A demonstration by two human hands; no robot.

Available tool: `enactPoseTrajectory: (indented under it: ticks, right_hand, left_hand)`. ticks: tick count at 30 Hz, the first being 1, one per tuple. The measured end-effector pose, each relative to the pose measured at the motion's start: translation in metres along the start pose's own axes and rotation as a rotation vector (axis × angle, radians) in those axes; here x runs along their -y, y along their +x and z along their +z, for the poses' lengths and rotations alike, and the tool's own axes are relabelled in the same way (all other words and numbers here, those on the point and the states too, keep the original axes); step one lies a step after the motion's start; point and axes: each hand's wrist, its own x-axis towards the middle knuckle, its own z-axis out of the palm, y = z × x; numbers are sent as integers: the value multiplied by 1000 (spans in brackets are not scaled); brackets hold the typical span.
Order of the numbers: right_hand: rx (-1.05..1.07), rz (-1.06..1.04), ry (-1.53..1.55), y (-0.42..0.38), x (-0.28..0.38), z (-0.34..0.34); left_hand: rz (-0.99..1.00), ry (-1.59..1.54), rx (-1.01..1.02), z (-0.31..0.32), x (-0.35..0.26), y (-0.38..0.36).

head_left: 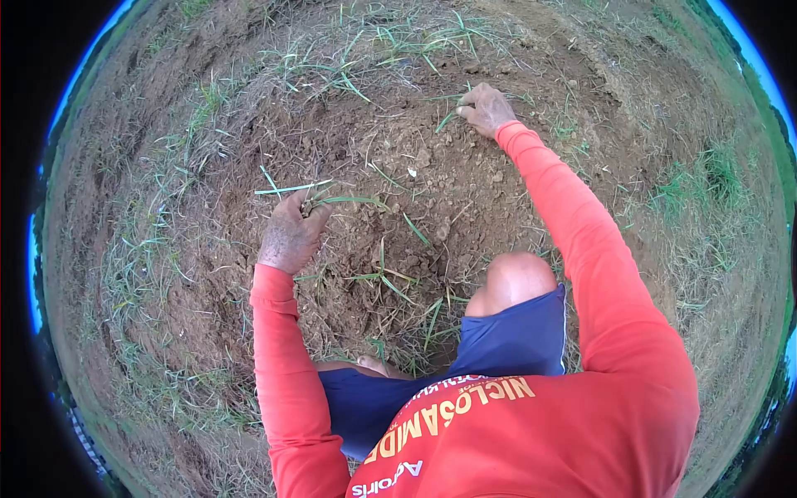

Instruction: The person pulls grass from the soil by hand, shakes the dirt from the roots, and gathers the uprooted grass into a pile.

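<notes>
My left hand [290,236] is low over the bare soil, its fingers closed around a few long green grass blades [353,199] that stick out to both sides. Farther forward and to the right, my right hand [486,109] reaches out with thumb and fingers pinched together. A thin green blade [446,122] comes out from its fingertips, close to the ground. Between the two hands lies crumbly brown soil [432,178] with scattered green blades and a small white bit [412,173].
A bent knee [519,280] in blue shorts is close at the front. Grass tufts [382,282] grow from the soil just before me. More grass [332,70] stands at the far side, with a green clump [721,176] to the right.
</notes>
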Motion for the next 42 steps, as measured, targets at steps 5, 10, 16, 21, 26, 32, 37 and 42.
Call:
enactPoseTrajectory:
  ticks: [5,10,16,21,26,32,37,42]
  right_hand:
    - [64,57,57,27,-16,-11]
    - [-40,44,143,14,-15,-25]
    - [-13,144,480,27,-27,-77]
    - [249,-20,-39,2,-20,-25]
    - [44,54,37,-6,-28,-12]
    - [-201,124,189,-13,-18,-57]
    - [105,175,209,26,-17,-133]
    - [96,-379,-204,3,-51,-23]
  left_hand:
    - [-283,-196,49,-13,-18,-2]
    - [-304,-195,27,-15,-3,-4]
    - [-253,-144,44,-15,1,-1]
    - [-207,-89,50,-13,-14,4]
    - [-242,-104,95,-15,-9,-8]
    - [-151,-32,-3,-18,13,-14]
    - [-352,-142,161,-25,-10,-1]
    - [-227,-67,106,-21,-23,3]
